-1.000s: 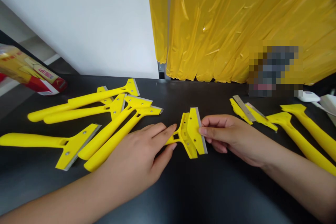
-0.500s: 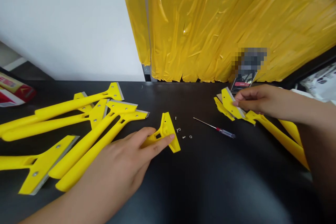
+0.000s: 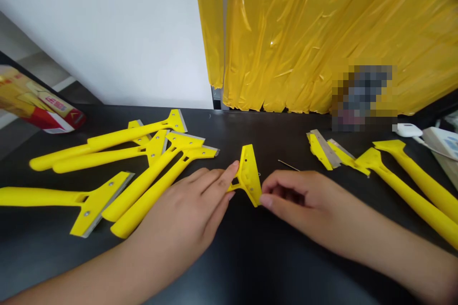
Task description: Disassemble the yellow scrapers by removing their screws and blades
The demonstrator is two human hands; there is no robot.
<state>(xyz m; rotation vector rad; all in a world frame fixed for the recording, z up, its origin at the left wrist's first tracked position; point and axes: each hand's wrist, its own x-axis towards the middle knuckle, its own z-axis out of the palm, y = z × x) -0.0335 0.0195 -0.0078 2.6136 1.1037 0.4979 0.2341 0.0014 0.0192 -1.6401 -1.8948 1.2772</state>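
Note:
My left hand [image 3: 195, 202] is closed around the handle of a yellow scraper [image 3: 234, 185], mostly hidden under the fingers. Over the scraper's head lies a yellow cover plate [image 3: 251, 174] with two small holes. My right hand [image 3: 291, 195] pinches this plate at its lower right edge, thumb and fingers drawn together. Whether a blade sits beneath the plate I cannot tell. Behind the right fingers shows the thin shaft of a screwdriver [image 3: 288, 165], its handle hidden. A small nut peeks out beside the plate; the other small hardware is covered.
Several assembled yellow scrapers [image 3: 143, 207] with blades lie on the black table [image 3: 229, 267] at left. At right are loose plates with blades [image 3: 324, 148] and bladeless scrapers [image 3: 411, 195]. A red and yellow package [image 3: 46, 102] stands far left; yellow plastic sheeting [image 3: 286, 38] hangs behind.
My right hand has come left from the loose parts, bringing the yellow plate to the scraper head. My left hand still holds the scraper. The view has shifted left.

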